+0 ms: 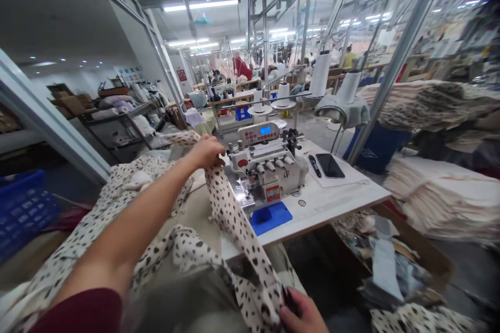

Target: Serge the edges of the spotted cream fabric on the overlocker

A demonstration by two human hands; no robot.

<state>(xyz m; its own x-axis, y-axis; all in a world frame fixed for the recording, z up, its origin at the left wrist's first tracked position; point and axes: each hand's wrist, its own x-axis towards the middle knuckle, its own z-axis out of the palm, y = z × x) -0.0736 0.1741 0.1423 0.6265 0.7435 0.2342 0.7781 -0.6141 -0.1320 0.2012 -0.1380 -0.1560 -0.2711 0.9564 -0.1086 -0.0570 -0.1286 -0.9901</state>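
Observation:
My left hand (209, 151) is closed on the upper end of a long strip of cream spotted fabric (234, 208), raised just left of a white overlock sewing machine (269, 161). The strip runs down at a slant across the table's front edge to my right hand (302, 312), low in the view. The right hand's fingers are closed at the strip's lower end, with a small dark object (288, 299) between them whose kind I cannot make out. More spotted fabric (128, 187) lies heaped on the left, under and beside my left arm.
A blue pad (271, 217) lies before the machine on the white table (344, 195). A phone (330, 165) and a black marker (314, 165) lie to the right. Thread cones (321, 75) stand behind. A scrap box (414, 255), fabric stacks (445, 197) and a blue crate (25, 208) flank the table.

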